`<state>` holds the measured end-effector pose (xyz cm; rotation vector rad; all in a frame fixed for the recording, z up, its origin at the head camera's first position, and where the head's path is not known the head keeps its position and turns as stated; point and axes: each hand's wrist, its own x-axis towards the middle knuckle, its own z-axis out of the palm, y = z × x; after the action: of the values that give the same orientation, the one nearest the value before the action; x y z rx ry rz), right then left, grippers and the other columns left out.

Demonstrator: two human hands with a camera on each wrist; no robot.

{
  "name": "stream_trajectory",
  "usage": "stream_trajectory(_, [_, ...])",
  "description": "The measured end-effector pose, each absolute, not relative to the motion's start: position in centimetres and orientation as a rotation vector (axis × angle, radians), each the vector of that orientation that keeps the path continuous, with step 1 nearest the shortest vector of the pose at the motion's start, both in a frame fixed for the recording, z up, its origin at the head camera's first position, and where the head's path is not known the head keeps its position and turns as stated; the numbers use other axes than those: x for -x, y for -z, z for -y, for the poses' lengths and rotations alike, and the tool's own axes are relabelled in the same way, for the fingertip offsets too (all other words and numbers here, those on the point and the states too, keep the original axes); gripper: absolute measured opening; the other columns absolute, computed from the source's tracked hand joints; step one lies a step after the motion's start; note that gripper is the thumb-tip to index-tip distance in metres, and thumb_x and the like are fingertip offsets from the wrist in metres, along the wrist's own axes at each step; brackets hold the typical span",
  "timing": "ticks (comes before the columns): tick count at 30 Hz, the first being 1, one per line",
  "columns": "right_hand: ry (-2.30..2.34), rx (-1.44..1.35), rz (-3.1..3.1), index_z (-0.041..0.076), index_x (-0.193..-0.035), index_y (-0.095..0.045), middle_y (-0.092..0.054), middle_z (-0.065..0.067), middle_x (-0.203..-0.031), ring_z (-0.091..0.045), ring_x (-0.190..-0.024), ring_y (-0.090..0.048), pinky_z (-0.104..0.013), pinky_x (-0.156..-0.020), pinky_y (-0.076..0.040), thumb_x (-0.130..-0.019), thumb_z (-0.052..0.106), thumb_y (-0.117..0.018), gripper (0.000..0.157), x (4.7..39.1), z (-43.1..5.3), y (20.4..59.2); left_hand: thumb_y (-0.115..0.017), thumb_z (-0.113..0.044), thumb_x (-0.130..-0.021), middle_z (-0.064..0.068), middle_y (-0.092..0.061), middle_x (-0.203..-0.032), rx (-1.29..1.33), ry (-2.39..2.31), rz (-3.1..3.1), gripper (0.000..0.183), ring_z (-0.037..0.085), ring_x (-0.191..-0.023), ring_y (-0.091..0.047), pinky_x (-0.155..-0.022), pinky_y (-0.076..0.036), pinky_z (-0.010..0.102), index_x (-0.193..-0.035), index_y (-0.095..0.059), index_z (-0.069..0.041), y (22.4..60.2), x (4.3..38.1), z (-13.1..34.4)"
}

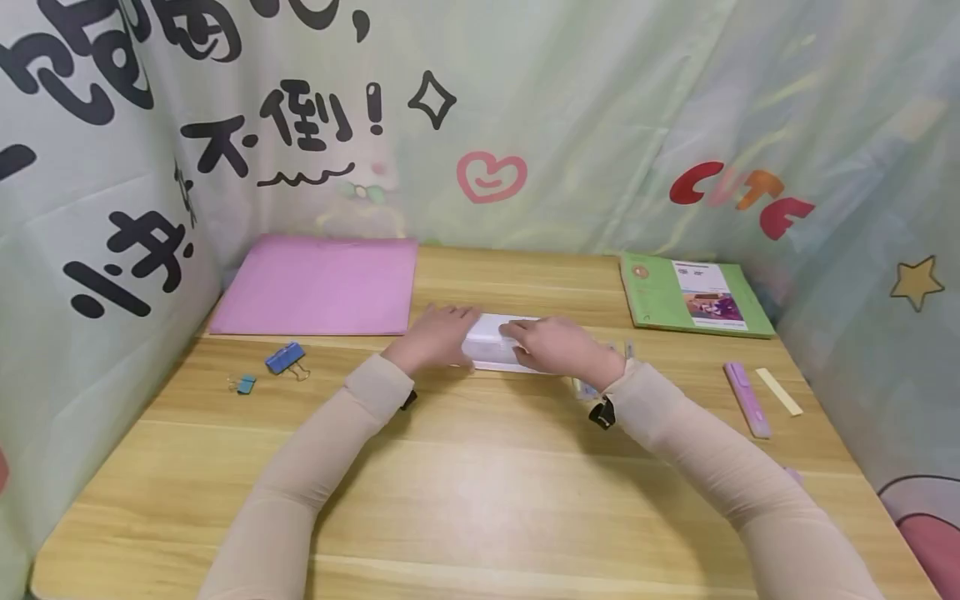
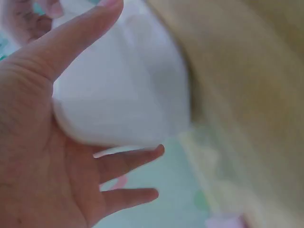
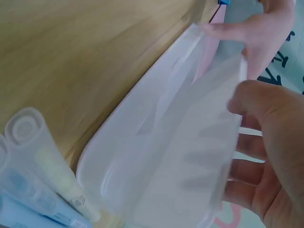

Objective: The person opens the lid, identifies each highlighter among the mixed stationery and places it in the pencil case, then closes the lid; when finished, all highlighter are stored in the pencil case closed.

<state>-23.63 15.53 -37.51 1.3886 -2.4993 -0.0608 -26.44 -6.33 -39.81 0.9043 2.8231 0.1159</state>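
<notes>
A long white plastic pencil case [image 1: 487, 350] with rounded corners lies in front of me at mid-table. Its translucent lid [image 3: 199, 156] is lifted at an angle from the base [image 3: 118, 156] in the right wrist view. My right hand [image 1: 558, 343] pinches the lid's long edge, thumb on one face and fingers behind. At the other end, my left hand [image 1: 437, 337] grips the case between thumb and fingers; in the left wrist view two of its fingers [image 2: 128, 162] stick out past the end. Several clear-capped tubes [image 3: 52, 166] lie close to the case's right end, partly hidden by my right hand in the head view.
A pink folder [image 1: 322, 287] lies back left, with a blue binder clip [image 1: 285, 358] and a small teal clip [image 1: 246, 384] before it. Back right is a green book [image 1: 652, 292]. A purple cutter-like tool [image 1: 746, 400] and a cream strip [image 1: 778, 392] lie right. Fabric walls border the table.
</notes>
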Motion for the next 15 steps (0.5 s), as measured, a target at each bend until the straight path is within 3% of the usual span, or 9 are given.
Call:
stream_trajectory(3, [-0.002,-1.351,2.454,0.002,-0.107,-0.055,-0.057,-0.008,-0.090,-0.012,-0.048,-0.048,-0.026,-0.040,-0.042,-0.080,0.013,-0.055,0.030,24.2,-15.9,37.6,-0.062,-0.065,-0.058,0.009,-0.018,-0.142,-0.771,-0.212,-2.812,0.113,0.028,-0.123,-0.028,-0.097,-0.021,0.048,-0.140,-0.009,-0.008,39.1,26.2,7.7])
stream_trajectory(6, [-0.051,-1.307,2.426,0.000,-0.111,-0.053,-0.053,-0.010,-0.091,-0.012,-0.049,-0.045,-0.023,-0.040,-0.041,-0.082,0.009,-0.052,0.030,24.8,-16.2,37.6,-0.060,-0.067,-0.058,0.010,-0.037,-0.133,-0.615,-0.205,-2.817,0.099,0.025,-0.112,-0.043,-0.088,-0.036,0.041,-0.131,-0.035,-0.005,38.3,25.8,9.1])
stream_trajectory(9, [-0.100,-1.234,2.458,0.001,-0.113,-0.048,-0.053,-0.009,-0.091,-0.015,-0.058,-0.050,-0.025,-0.048,-0.044,-0.085,0.008,-0.050,0.029,25.3,-16.3,37.4,-0.059,-0.065,-0.062,0.005,-0.049,-0.121,-0.627,-0.207,-2.805,0.084,0.023,-0.105,-0.048,-0.085,-0.039,0.040,-0.122,-0.046,-0.009,38.1,25.7,9.6])
stream_trajectory(12, [-0.168,-1.158,2.538,0.005,-0.112,-0.043,-0.054,-0.007,-0.091,-0.018,-0.069,-0.053,-0.030,-0.057,-0.046,-0.087,0.008,-0.049,0.026,25.7,-16.2,37.2,-0.060,-0.062,-0.064,0.004,-0.047,-0.124,-0.724,-0.261,-2.780,0.087,0.021,-0.107,-0.046,-0.083,-0.040,0.040,-0.132,-0.036,-0.014,38.5,25.7,9.6])
stream_trajectory(15, [-0.269,-1.089,2.622,0.009,-0.109,-0.043,-0.054,-0.004,-0.092,-0.018,-0.071,-0.054,-0.031,-0.060,-0.046,-0.088,0.010,-0.047,0.021,26.1,-16.0,37.0,-0.062,-0.060,-0.063,0.003,-0.053,-0.116,-0.753,-0.272,-2.761,0.091,0.016,-0.089,-0.052,-0.071,-0.043,0.034,-0.138,-0.025,-0.022,39.2,25.8,9.3])
